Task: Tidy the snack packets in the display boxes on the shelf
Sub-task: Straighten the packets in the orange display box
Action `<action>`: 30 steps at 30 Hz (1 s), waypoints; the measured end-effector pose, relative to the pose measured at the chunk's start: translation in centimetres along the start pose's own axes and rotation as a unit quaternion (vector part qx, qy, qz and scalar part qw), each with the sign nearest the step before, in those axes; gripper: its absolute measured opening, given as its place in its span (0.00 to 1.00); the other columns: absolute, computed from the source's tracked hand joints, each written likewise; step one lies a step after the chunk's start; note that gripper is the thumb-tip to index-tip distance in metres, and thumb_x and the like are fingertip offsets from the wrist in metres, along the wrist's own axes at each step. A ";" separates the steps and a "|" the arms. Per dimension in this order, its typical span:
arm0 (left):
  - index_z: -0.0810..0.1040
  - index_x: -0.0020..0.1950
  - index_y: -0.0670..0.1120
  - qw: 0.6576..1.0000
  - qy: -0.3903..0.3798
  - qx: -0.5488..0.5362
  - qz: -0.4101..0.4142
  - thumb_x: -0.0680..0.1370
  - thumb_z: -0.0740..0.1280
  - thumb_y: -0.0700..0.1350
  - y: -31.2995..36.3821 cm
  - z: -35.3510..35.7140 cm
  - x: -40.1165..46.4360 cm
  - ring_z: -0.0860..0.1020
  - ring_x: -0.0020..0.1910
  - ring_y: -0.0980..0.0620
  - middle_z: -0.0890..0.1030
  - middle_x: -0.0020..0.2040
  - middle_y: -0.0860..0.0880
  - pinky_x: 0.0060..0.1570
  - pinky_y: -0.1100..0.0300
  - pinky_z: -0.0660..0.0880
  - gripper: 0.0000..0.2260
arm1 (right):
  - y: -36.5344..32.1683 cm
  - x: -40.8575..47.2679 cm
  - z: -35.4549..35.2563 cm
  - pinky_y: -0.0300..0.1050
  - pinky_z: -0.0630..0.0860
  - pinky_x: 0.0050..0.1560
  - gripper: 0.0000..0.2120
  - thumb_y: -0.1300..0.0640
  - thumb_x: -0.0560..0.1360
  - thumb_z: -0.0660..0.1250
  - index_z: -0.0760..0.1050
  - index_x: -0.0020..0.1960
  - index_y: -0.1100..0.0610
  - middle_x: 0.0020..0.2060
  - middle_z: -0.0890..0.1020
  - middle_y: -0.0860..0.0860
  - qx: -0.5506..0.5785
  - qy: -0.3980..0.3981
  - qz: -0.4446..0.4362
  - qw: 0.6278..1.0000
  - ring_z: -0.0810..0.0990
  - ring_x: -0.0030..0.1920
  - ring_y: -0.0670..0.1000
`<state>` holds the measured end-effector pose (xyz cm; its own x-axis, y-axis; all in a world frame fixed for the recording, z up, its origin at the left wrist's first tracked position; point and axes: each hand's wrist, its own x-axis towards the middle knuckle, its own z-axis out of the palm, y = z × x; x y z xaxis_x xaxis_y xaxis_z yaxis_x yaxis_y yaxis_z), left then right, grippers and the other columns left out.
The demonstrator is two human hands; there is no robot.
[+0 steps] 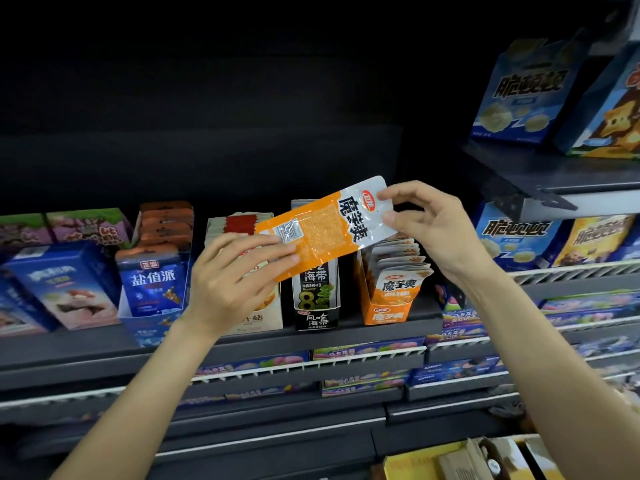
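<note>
An orange and white snack packet [329, 223] is held slanted in front of the shelf, above the display boxes. My left hand [235, 271] grips its lower orange end, fingers over the barcode. My right hand [426, 223] pinches its upper white end between thumb and fingertips. Below it stands an orange display box [388, 306] with several matching packets upright inside. To its left are a black seaweed display box [315, 303], a cream display box [263, 317] partly hidden by my left hand, and a blue display box [152, 282].
Blue and purple snack cartons [65, 282] stand at the far left. Blue and yellow chip boxes [519, 98] fill the right shelves, whose bracket [530, 199] juts out near my right hand. Lower shelves hold flat biscuit boxes [367, 351]. A yellow carton [460, 459] sits bottom right.
</note>
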<state>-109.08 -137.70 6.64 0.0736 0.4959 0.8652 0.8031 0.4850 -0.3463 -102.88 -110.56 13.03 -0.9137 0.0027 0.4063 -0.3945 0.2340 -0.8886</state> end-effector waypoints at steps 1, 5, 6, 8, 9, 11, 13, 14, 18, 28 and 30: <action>0.81 0.54 0.46 1.000 0.004 -0.005 -0.010 0.75 0.71 0.38 0.0 0.0 -0.1 0.80 0.52 0.51 0.83 0.52 0.49 0.50 0.54 0.74 0.09 | -0.1 -0.1 -0.1 0.39 0.78 0.47 0.14 0.67 0.76 0.66 0.78 0.53 0.50 0.48 0.83 0.45 -0.007 -0.007 -0.004 1.000 0.83 0.45 0.47; 0.80 0.56 0.47 0.987 0.040 -0.070 -0.135 0.75 0.71 0.38 -0.3 0.0 -0.2 0.80 0.48 0.57 0.81 0.49 0.51 0.44 0.58 0.77 0.11 | -1.2 -0.6 -1.3 0.37 0.76 0.54 0.20 0.72 0.78 0.58 0.77 0.58 0.51 0.54 0.83 0.45 -0.060 -0.077 -0.051 0.994 0.80 0.57 0.46; 0.80 0.55 0.46 0.979 0.039 -0.086 -0.182 0.75 0.71 0.39 -0.3 0.0 0.1 0.79 0.47 0.59 0.81 0.48 0.52 0.44 0.60 0.77 0.09 | -1.5 -0.6 -1.4 0.37 0.76 0.54 0.18 0.70 0.78 0.60 0.77 0.59 0.51 0.54 0.82 0.45 -0.116 -0.079 -0.084 0.987 0.80 0.57 0.46; 0.82 0.52 0.45 0.950 0.016 -0.126 -0.284 0.75 0.71 0.40 0.0 0.0 1.4 0.79 0.46 0.63 0.82 0.47 0.53 0.46 0.66 0.76 0.07 | -1.6 -0.4 -1.2 0.39 0.77 0.48 0.10 0.63 0.75 0.69 0.79 0.55 0.53 0.49 0.80 0.45 -0.230 -0.029 -0.142 0.962 0.79 0.50 0.45; 0.82 0.52 0.46 0.931 0.002 -0.149 -0.332 0.74 0.72 0.41 0.3 0.2 2.2 0.79 0.45 0.64 0.83 0.47 0.53 0.46 0.69 0.75 0.07 | -1.6 -0.1 -1.1 0.40 0.77 0.44 0.07 0.59 0.74 0.71 0.80 0.52 0.55 0.45 0.78 0.44 -0.266 0.016 -0.159 0.951 0.78 0.46 0.44; 0.82 0.52 0.48 0.890 -0.014 -0.198 -0.411 0.74 0.72 0.41 1.0 0.8 3.7 0.80 0.42 0.63 0.83 0.45 0.54 0.43 0.71 0.75 0.08 | -1.5 0.6 -1.3 0.40 0.74 0.40 0.07 0.53 0.73 0.72 0.80 0.48 0.56 0.42 0.74 0.44 -0.308 0.093 -0.166 0.932 0.75 0.42 0.44; 0.82 0.51 0.50 0.856 -0.014 -0.240 -0.458 0.74 0.72 0.40 1.5 1.6 5.0 0.81 0.41 0.60 0.83 0.43 0.56 0.42 0.69 0.76 0.08 | -1.4 1.1 -1.8 0.42 0.77 0.41 0.08 0.52 0.76 0.68 0.76 0.50 0.56 0.45 0.76 0.46 -0.323 0.094 -0.144 0.931 0.77 0.45 0.45; 0.82 0.51 0.51 0.842 -0.009 -0.260 -0.473 0.74 0.72 0.40 1.6 2.1 5.6 0.82 0.41 0.60 0.83 0.42 0.57 0.41 0.68 0.77 0.09 | -1.4 1.3 -1.9 0.45 0.79 0.42 0.08 0.51 0.77 0.67 0.73 0.52 0.55 0.46 0.78 0.47 -0.319 0.077 -0.122 0.937 0.79 0.46 0.46; 0.78 0.59 0.51 0.811 -0.017 -0.287 -0.510 0.74 0.71 0.43 1.4 4.7 7.3 0.80 0.49 0.60 0.80 0.50 0.58 0.48 0.65 0.78 0.14 | -0.9 1.8 -2.4 0.49 0.82 0.37 0.07 0.58 0.78 0.66 0.73 0.53 0.60 0.43 0.83 0.50 -0.271 0.095 -0.127 0.949 0.83 0.42 0.45; 0.77 0.63 0.47 0.914 -0.327 -0.080 -0.226 0.81 0.58 0.51 3.2 10.2 6.8 0.75 0.63 0.48 0.80 0.60 0.47 0.68 0.51 0.62 0.16 | 2.7 5.9 -4.2 0.48 0.72 0.31 0.11 0.66 0.74 0.65 0.76 0.55 0.57 0.37 0.82 0.58 -0.630 0.125 -0.146 0.752 0.80 0.35 0.64; 0.79 0.60 0.45 0.913 -0.351 -0.055 -0.202 0.81 0.55 0.50 2.9 11.1 6.2 0.78 0.59 0.47 0.83 0.54 0.45 0.70 0.49 0.60 0.17 | 3.1 6.6 -3.8 0.44 0.68 0.27 0.12 0.69 0.69 0.70 0.77 0.50 0.57 0.31 0.79 0.57 -0.655 0.099 -0.125 0.739 0.78 0.28 0.63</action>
<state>-112.88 -125.23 6.94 -0.6075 0.6514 0.4546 0.7386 0.6738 0.0216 -109.79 -106.13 13.82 -0.7444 -0.0885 0.6618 0.0017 0.9909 0.1345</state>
